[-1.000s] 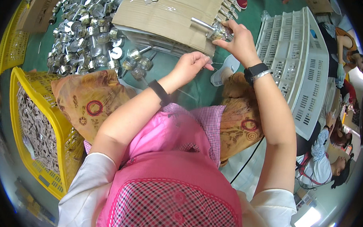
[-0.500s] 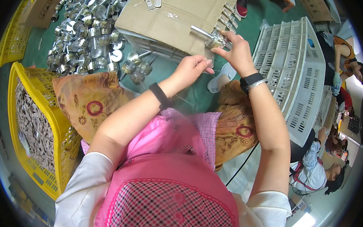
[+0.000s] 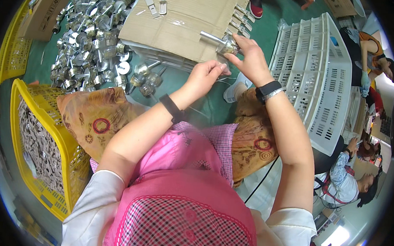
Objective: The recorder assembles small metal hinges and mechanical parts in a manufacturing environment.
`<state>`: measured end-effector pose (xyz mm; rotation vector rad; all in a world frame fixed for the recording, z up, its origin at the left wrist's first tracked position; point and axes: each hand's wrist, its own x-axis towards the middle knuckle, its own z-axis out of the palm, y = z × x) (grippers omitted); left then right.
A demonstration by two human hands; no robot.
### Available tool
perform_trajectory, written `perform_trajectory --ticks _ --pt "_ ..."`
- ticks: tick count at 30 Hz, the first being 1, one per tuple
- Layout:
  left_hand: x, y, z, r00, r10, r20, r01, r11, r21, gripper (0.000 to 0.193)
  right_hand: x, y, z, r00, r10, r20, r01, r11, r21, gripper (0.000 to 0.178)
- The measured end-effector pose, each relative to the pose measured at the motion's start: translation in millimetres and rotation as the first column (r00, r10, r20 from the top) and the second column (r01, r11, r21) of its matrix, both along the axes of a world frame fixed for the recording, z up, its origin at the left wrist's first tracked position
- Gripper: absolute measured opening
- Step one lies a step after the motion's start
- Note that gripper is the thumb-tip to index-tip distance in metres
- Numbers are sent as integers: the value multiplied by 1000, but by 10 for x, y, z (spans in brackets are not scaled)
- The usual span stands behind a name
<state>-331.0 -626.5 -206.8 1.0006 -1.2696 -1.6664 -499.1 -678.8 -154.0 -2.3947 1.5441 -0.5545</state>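
Observation:
My right hand [image 3: 250, 59] grips a silver part [image 3: 229, 45] with a clear rounded body and a thin metal tube pointing left. It is above the near right corner of a cardboard sheet [image 3: 179, 28]. My left hand [image 3: 203, 79] is closed in a pinch just left of it, by the cardboard's front edge. Something pale or clear shows at its fingertips, too small to make out. Flat pale metal clips [image 3: 150, 4] lie on the cardboard, and several more clips [image 3: 241, 19] line its right edge. Similar silver parts [image 3: 148, 82] lie on the green floor left of my hands.
A large pile of silver parts [image 3: 99, 33] covers the floor at the far left. Left of me stands a yellow basket [image 3: 60, 133] full of flat grey pieces. White slatted crates [image 3: 306, 75] stand on the right. A cardboard box [image 3: 44, 15] is at far left; co-workers [image 3: 341, 179] sit at right.
The view has shifted slightly, so the cardboard and pile sit a little differently. Both hands stay close together, and the silver part remains in my right hand.

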Motion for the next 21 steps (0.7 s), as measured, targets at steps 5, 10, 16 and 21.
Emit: perform_trajectory --ticks 5,10,16,21 --pt "-43 -119 21 991 55 119 -48 997 -62 27 25 22 35 1000 -19 -4 19 999 43 58" --pt "-73 -206 17 997 29 69 -28 999 -22 27 -29 11 0 1000 8 0 -8 1000 25 56" --pt "-78 -240 29 999 29 -16 -28 1000 6 27 -73 -16 -44 997 16 76 -21 997 69 46" --pt "-113 -269 104 993 73 -91 -70 997 36 30 -107 -29 -36 995 37 98 -48 993 106 43"
